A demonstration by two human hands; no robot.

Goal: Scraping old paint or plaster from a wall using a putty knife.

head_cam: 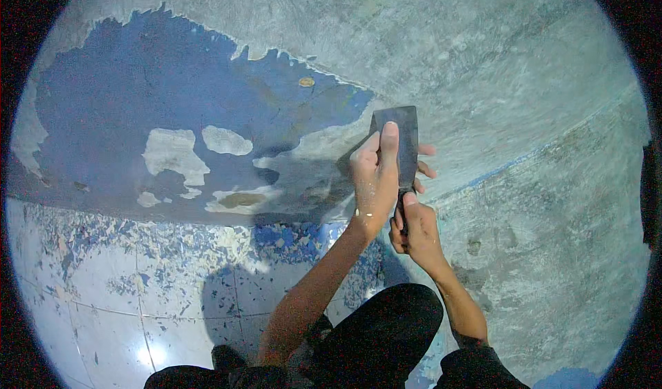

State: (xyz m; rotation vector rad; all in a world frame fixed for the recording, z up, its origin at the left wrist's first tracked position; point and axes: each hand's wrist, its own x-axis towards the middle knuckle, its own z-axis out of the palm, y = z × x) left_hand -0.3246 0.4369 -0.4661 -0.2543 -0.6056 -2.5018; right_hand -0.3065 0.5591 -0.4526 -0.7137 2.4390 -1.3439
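Observation:
A broad metal scraper [407, 140], like a putty knife, points upward in front of the wall [320, 151]. My right hand [421, 228] is closed around its dark handle, low on the tool. My left hand [380, 171] grips the blade, its thumb laid flat on the near face and its fingers behind, with some fingertips showing past the right edge. Pale specks stick to my left wrist. Left of the blade spreads a large patch of blue paint [170, 78] with ragged edges and bare grey spots inside it.
Paint flakes [289, 236] lie thickly along the foot of the wall on the white tiled floor [103, 280]. A second wall [517, 244] meets the first at a corner on the right, with a thin blue line along it. My bent knee [393, 327] is close below my hands.

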